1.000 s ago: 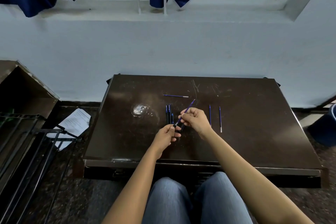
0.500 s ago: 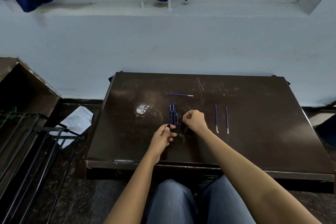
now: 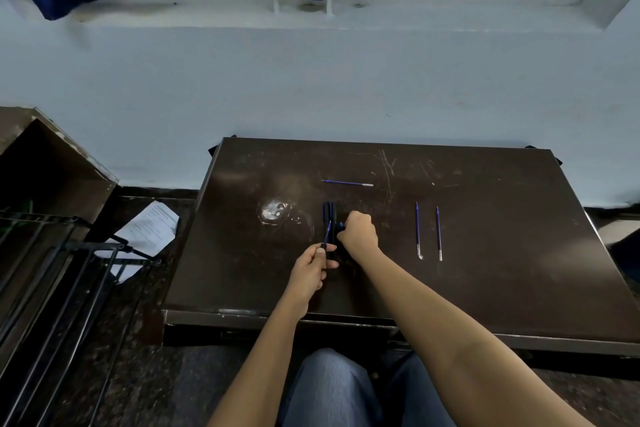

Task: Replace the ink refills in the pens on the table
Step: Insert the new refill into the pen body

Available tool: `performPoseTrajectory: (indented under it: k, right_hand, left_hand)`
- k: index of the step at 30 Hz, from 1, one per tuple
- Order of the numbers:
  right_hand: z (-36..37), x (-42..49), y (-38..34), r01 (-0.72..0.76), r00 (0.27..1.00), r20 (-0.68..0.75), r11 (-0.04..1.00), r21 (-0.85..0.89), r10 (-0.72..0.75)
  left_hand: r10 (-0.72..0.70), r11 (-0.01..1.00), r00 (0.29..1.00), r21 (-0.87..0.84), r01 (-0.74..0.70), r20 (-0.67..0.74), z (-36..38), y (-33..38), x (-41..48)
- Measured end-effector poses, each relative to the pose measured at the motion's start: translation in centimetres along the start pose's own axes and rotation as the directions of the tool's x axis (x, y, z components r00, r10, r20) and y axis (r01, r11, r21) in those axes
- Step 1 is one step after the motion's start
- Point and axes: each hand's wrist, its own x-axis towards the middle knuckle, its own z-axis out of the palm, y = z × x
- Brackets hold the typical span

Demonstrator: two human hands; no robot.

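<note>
- Our left hand (image 3: 311, 270) pinches a blue refill (image 3: 327, 234), its tip pointing far, over the middle of the table (image 3: 485, 288).
- Our right hand (image 3: 358, 232), on that refill a second ago, now sits curled beside the pens (image 3: 328, 213); we cannot tell whether it holds anything.
- The print on the floor paper (image 3: 149, 229) is unreadable.

a dark brown table (image 3: 502, 288), scratched near its far edge. a bunch of dark pens (image 3: 327, 213) lies at its middle, pointing toward the far edge. one blue refill (image 3: 346, 183) lies crosswise between them and the far edge. two more refills (image 3: 417, 229) lie side by side, not touching, nearer the right edge. a pale shiny patch (image 3: 273, 212) marks the left half.
</note>
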Motion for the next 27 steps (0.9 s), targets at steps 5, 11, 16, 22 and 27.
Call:
performPoseTrajectory:
  k: [5, 11, 16, 22, 27]
  right_hand:
    - [-0.8, -0.2, 0.5, -0.052, 0.998, -0.016, 0.994, 0.096, 0.054]
    - [-4.9, -1.9, 0.2, -0.224, 0.974, 0.183, 0.547, 0.806, 0.130]
    - [-8.0, -5.2, 0.7, -0.300, 0.953, 0.300, 0.217, 0.929, 0.037]
    - [-9.4, -8.4, 1.4, -0.225, 0.968, 0.243, 0.206, 0.952, -0.068]
    - [-10.5, -10.8, 1.7, -0.165, 0.972, 0.195, 0.205, 0.965, -0.135]
  left_hand:
    - [0.003, 1.000, 1.000, 0.009, -0.003, 0.000, -0.2, 0.2, -0.7]
    - [0.039, 0.999, 0.999, 0.012, -0.039, 0.010, 0.0, 1.2, -1.9]
    - [0.079, 0.996, 0.995, 0.036, -0.081, 0.053, 0.9, 2.5, -3.8]
    - [0.133, 0.989, 0.986, 0.057, -0.139, 0.105, 1.9, 3.8, -6.2]
    - [0.172, 0.977, 0.976, 0.100, -0.186, 0.131, 2.3, 4.5, -8.1]
